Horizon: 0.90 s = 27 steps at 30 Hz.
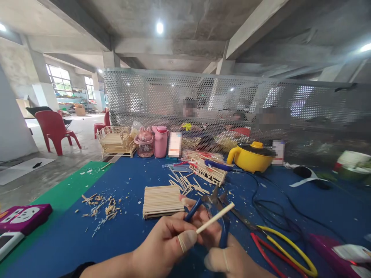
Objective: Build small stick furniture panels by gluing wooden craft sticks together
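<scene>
My left hand pinches a thin round wooden stick between thumb and fingers, its far end tilted up to the right. My right hand is wrapped round blue-handled pliers. The pliers' metal jaws point away from me, above the stick and apart from it. Part of the right fingers is hidden behind the stick and the left hand. Just beyond my left hand lies a flat panel of wooden sticks. Thumbs on both hands wear pale bands.
Scissors with red and yellow handles lie at the right. Loose cut sticks, a small stick frame and wood scraps are scattered about. Behind stand a pink bottle, a yellow pot with a black cable, and a perforated metal screen.
</scene>
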Available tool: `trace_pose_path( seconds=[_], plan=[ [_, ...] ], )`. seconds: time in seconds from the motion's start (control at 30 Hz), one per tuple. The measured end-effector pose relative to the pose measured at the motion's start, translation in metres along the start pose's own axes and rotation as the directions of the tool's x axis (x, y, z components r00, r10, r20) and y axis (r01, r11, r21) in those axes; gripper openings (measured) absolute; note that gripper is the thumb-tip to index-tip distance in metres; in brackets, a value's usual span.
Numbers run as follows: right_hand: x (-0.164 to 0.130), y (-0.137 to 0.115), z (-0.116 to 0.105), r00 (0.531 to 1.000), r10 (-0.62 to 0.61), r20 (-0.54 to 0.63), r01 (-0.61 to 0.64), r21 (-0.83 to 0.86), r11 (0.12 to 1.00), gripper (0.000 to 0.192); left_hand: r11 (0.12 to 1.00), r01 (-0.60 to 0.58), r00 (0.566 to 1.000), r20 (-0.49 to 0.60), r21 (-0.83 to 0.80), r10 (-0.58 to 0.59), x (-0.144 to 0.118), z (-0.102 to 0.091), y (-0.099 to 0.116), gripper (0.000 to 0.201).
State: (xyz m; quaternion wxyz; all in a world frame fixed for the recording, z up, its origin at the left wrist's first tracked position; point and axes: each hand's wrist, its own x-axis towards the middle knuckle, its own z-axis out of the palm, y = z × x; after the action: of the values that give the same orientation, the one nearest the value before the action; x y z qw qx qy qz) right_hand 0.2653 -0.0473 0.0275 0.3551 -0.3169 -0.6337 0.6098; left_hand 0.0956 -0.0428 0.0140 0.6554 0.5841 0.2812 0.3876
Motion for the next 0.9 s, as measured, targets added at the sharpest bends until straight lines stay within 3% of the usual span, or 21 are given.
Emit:
trace_pose_path(
  seconds=[0.1,0.17,0.23,0.3,0.37,0.43,0.57,0.9],
  plan=[
    [0.005,-0.010,-0.013,0.995,-0.099,-0.025,0.099,0.030,0.995,0.088,0.999,0.036,0.987,-0.153,-0.019,-0.039,0.001,-0.007,0.008,0.049],
    [0.009,-0.014,-0.024,0.991,-0.104,-0.081,0.100,-0.052,0.994,0.089,1.000,0.030,0.953,-0.303,0.002,-0.028,0.005,-0.016,0.013,0.048],
    [0.009,-0.015,-0.031,0.985,-0.044,-0.167,-0.003,-0.270,0.963,0.085,1.000,-0.013,0.903,-0.429,0.024,0.022,0.011,-0.024,0.016,0.045],
    [0.008,-0.015,-0.032,0.967,-0.004,-0.254,-0.141,-0.551,0.822,0.078,0.996,-0.038,0.880,-0.469,0.079,0.071,0.016,-0.028,0.016,0.041],
    [0.005,-0.014,-0.025,0.958,0.014,-0.285,-0.228,-0.736,0.638,0.074,0.983,-0.034,0.880,-0.461,0.178,0.114,0.019,-0.029,0.015,0.038],
    [0.004,-0.012,-0.016,0.967,0.032,-0.252,-0.228,-0.805,0.547,0.073,0.962,-0.021,0.892,-0.429,0.272,0.141,0.019,-0.027,0.013,0.035],
    [0.003,-0.007,-0.006,0.975,0.031,-0.220,-0.204,-0.832,0.516,0.074,0.931,-0.036,0.922,-0.348,0.363,0.171,0.016,-0.021,0.012,0.036],
    [0.005,-0.003,-0.007,0.965,-0.027,-0.262,-0.216,-0.845,0.490,0.068,0.834,-0.044,0.946,-0.245,0.550,0.212,0.010,-0.022,0.010,0.035]
  ],
)
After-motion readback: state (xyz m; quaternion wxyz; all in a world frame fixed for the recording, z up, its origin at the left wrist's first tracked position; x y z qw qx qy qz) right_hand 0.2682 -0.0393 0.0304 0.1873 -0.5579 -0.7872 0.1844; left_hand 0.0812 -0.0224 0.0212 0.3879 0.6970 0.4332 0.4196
